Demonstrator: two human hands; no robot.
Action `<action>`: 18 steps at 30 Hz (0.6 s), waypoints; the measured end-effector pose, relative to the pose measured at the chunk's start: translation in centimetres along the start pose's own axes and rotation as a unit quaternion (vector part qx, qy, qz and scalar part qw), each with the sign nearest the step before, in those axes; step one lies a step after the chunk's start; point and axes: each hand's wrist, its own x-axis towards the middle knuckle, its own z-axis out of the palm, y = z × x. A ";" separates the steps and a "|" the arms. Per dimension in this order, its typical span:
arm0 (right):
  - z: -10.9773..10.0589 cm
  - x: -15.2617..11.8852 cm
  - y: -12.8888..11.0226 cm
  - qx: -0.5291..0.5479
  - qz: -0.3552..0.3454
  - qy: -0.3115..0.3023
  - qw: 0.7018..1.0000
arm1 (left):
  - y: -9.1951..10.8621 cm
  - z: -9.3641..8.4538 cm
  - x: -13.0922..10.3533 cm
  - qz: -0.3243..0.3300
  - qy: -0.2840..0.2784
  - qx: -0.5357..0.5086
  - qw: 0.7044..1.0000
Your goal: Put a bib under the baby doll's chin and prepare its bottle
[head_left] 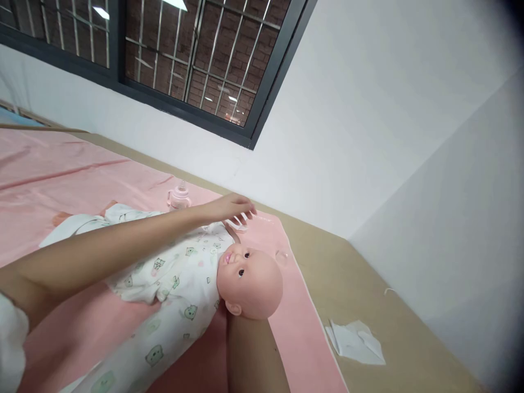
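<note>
A bald baby doll (254, 281) lies on its back on a pink mat (295, 327), wearing a white outfit (192, 273) with green animal prints. My left arm reaches across the doll's body. Beyond its shoulder, my left hand (233, 207) hovers with fingers apart and slightly bent, over a small whitish, see-through item that I cannot make out clearly. From the bottom edge my right forearm runs up under the doll's head and neck, which hide the hand. A pink baby bottle (179, 197) stands behind my left wrist.
A small clear object (282, 256) lies on the mat beyond the doll's head. Folded white tissue (356, 344) rests on the tan surface (327, 273) at the right. White walls and a barred window (196, 60) are behind.
</note>
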 end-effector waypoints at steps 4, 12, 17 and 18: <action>0.9 0.2 -0.3 -0.071 0.169 -0.165 0.969 | -2.0 -3.9 -3.7 -0.028 0.168 0.050 0.984; 0.4 0.5 -0.8 -0.056 0.065 -0.058 0.995 | -8.4 -10.5 -6.2 -0.214 0.327 0.121 0.913; -1.4 -0.2 -1.7 0.067 0.027 0.103 0.992 | -10.7 -10.8 -4.8 -0.236 0.307 0.136 0.912; -1.9 -0.7 -1.5 0.094 0.008 0.113 0.989 | -11.0 -10.7 -4.4 -0.231 0.305 0.141 0.913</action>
